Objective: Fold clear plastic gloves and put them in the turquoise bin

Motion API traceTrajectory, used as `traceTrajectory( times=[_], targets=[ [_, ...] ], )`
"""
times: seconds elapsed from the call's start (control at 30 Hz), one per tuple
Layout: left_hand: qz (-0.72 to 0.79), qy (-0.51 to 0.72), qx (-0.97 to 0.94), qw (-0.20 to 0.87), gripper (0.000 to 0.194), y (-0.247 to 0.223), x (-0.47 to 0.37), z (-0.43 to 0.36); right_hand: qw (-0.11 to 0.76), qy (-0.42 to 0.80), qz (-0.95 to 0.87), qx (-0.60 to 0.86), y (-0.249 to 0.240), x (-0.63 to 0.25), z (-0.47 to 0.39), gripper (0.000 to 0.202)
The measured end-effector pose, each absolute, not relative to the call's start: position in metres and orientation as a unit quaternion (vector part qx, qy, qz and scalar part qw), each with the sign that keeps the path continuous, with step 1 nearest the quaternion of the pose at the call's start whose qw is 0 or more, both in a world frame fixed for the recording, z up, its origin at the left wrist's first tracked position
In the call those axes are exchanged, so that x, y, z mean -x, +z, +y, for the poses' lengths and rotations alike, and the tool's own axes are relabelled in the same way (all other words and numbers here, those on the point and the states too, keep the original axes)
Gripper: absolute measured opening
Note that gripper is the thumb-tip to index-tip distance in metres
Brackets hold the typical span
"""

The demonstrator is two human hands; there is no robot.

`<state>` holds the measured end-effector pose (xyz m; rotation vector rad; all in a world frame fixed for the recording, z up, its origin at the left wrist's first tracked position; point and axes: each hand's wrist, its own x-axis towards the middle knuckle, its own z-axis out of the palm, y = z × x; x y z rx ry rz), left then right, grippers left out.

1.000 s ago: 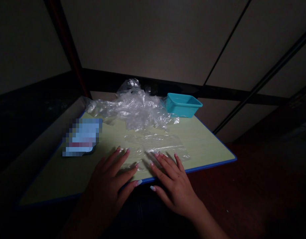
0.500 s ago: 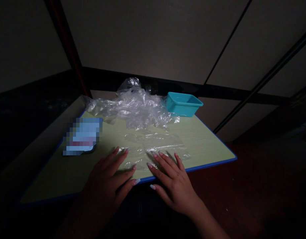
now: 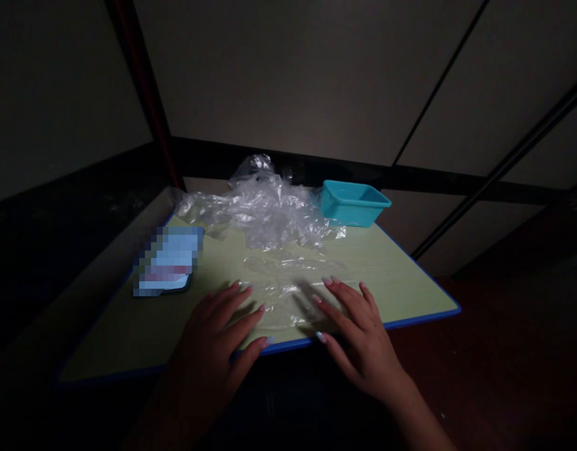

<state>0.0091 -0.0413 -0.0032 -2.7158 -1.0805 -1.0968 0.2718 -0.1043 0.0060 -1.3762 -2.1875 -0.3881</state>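
A clear plastic bag (image 3: 288, 293) lies spread out near the front edge of the pale yellow-green table (image 3: 410, 282). On its left end rests my left hand (image 3: 222, 338), open, with the fingers spread and the palm down. My right hand (image 3: 358, 332) is open over the bag's right end, fingers apart; whether its fingertips touch the film I cannot tell. Neither hand grips anything. Behind the flat bag sits a crumpled heap of clear plastic bags (image 3: 274, 210).
A turquoise plastic bin (image 3: 351, 210) stands at the back right of the table, beside the heap. To the left lies a phone (image 3: 170, 260) with its lit screen blurred out. Blue edging (image 3: 422, 317) runs round the table, and cabinet panels (image 3: 279, 81) rise behind it.
My right hand has slid to the right along the bag, widening the gap between my hands. The left hand stays on the left end. The whole view has shifted slightly.
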Motion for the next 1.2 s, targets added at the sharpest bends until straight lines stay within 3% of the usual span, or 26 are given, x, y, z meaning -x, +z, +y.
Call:
traceTrajectory(
  times=[0.13,0.3,0.43,0.63,0.93,1.2],
  targets=[
    [-0.332,-0.361,0.872,0.009,0.03,-0.002,-0.026,-0.041,0.249,-0.153,-0.808,0.511,0.039,-0.291,-0.075,0.038],
    [-0.285,-0.321,0.903,-0.033,0.03,0.014,-0.06,-0.046,0.185,-0.002,-0.835,0.517,0.07,-0.3,-0.002,0.026],
    [-0.312,-0.288,0.904,-0.05,0.032,0.048,-0.075,-0.027,0.116,0.129,-0.813,0.556,0.063,-0.298,0.051,0.02],
    [-0.376,-0.216,0.901,-0.03,0.028,0.089,-0.084,0.055,0.169,0.157,-0.781,0.581,0.041,-0.295,0.068,0.012],
    [-0.503,-0.205,0.837,-0.055,0.015,0.031,-0.071,0.119,0.204,0.148,-0.767,0.59,0.035,-0.302,0.067,0.011],
    [-0.51,-0.231,0.827,-0.053,0.014,0.02,-0.07,0.122,0.218,0.175,-0.769,0.575,0.03,-0.303,0.067,0.007]
  ],
)
